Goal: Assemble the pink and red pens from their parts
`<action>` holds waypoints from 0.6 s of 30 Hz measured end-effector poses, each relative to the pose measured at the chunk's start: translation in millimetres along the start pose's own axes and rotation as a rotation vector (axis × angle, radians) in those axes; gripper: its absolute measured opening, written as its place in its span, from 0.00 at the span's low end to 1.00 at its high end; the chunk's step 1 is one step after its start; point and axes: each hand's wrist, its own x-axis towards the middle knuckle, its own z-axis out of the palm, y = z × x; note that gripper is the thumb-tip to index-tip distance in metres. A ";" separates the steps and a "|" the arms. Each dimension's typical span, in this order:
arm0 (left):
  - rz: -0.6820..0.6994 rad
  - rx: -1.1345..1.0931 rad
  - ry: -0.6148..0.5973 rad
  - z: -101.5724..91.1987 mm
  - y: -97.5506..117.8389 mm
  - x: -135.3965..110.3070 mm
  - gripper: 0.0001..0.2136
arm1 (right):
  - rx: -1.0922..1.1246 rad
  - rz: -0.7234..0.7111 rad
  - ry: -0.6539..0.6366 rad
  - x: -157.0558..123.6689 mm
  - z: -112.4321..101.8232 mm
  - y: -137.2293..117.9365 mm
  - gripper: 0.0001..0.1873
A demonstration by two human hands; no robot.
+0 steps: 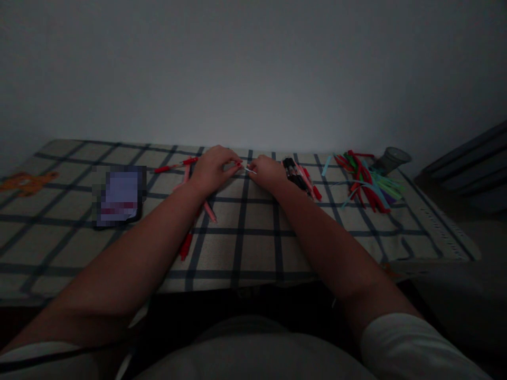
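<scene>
My left hand (216, 168) is closed in a pinch at one end of a thin white strip (249, 170). At the strip's other end, the fingertips of my right hand (267, 171) are pinched together. The strip is small and dim, so its exact kind does not show. Under and beside my left hand and forearm lie a red pen (186, 245), a pink pen (209, 211) and another red pen (176, 164). Just right of my right hand is a group of black, pink and red pens (297, 177), partly hidden by that hand and forearm.
A checked cloth (255, 248) covers the table, which meets a plain wall (253, 74). Colourful strips (366, 184) lie in a heap at the right, near a dark cup (392, 158). At the left are a blurred phone (121, 195) and an orange object (27, 183).
</scene>
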 end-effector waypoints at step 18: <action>0.024 0.001 0.004 0.3 -0.2 -0.3 0.05 | -0.019 0.031 -0.009 -1.6 -1.9 -4.5 0.21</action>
